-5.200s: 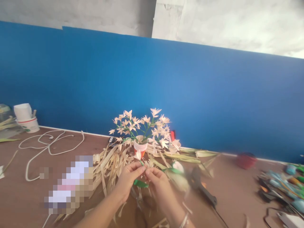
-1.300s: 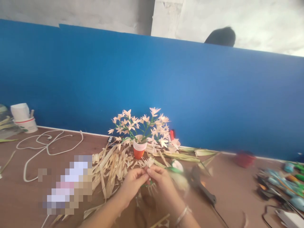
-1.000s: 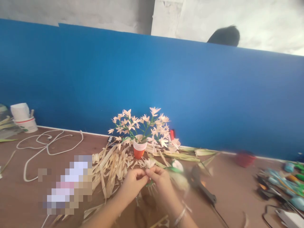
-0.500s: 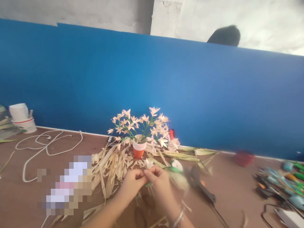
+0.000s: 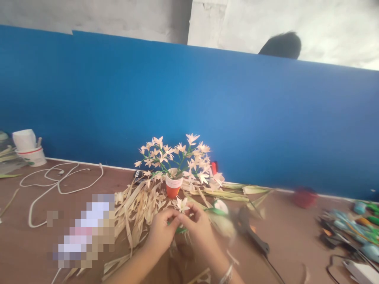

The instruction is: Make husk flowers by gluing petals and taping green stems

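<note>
Both hands meet low in the middle of the head view. My left hand point(image 5: 163, 228) and my right hand point(image 5: 197, 225) pinch together just below a small pale husk flower point(image 5: 182, 204) with pointed petals. The fingers hide most of its stem. A bit of green point(image 5: 181, 229), perhaps tape or stem wrapping, shows under the fingertips. Right behind the flower stands a red and white paper cup point(image 5: 173, 185), which holds a bunch of similar pale flowers point(image 5: 162, 154) on green stems.
Dried husk strips point(image 5: 139, 209) cover the table left of the cup. A roll with green tape point(image 5: 220, 207) and a blurred dark glue gun point(image 5: 251, 230) with a cord lie right. A white cable point(image 5: 59, 185) is at left, coloured bundles point(image 5: 352, 225) far right. A blue partition point(image 5: 189, 106) closes off the back.
The small flower has turned and now shows its open face more fully above my fingers. Both hands have shifted only slightly and stay together.
</note>
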A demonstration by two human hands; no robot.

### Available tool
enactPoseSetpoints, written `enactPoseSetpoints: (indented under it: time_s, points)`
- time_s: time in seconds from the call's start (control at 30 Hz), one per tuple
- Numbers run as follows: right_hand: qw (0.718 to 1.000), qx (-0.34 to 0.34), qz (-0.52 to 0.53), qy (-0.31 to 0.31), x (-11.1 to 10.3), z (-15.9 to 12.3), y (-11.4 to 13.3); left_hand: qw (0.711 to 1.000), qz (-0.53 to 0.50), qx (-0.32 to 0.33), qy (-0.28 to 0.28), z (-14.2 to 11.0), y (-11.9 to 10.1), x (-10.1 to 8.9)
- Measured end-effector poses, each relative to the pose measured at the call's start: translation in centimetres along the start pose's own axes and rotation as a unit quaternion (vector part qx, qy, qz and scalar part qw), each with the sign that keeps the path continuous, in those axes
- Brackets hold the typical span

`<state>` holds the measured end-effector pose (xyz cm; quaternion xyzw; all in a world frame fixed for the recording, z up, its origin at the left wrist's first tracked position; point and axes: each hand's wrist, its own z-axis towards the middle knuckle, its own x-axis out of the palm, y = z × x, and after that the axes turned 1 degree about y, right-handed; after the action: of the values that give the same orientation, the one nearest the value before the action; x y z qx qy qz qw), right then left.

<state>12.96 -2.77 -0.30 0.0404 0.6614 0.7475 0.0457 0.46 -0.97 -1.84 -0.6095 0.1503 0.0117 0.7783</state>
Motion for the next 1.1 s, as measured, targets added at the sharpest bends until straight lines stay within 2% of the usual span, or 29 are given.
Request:
enactPoseSetpoints:
  time_s: [0.13,0.2,0.3,0.53,0.7,0.87,1.1]
  points:
    - [0.996,-0.008,0.085,0.016,-0.2,-0.4,0.8,0.998,0.036,0.031,-0.032,0.2,0.5,0.0]
    - [0.993,0.009,0.113,0.015,-0.2,-0.4,1.0,0.998,0.036,0.036,-0.036,0.2,0.6,0.0]
    - [0.988,0.034,0.143,0.044,0.0,-0.2,0.7,0.999,0.020,0.029,-0.036,0.2,0.7,0.0]
    - [0.992,0.047,0.105,0.055,0.2,0.1,-0.2,0.999,0.003,0.026,-0.026,0.5,1.0,-0.1]
    - [0.995,0.031,0.096,-0.027,-0.6,0.3,1.4,0.997,0.049,0.055,-0.012,0.3,1.0,-0.1]
    - [0.991,0.053,0.120,0.007,-1.0,0.4,2.5,0.992,0.109,0.067,0.013,0.2,0.7,0.0]
    - [0.992,0.070,0.085,0.057,-2.1,0.4,3.2,0.992,0.090,0.070,0.062,0.3,0.1,-0.3]
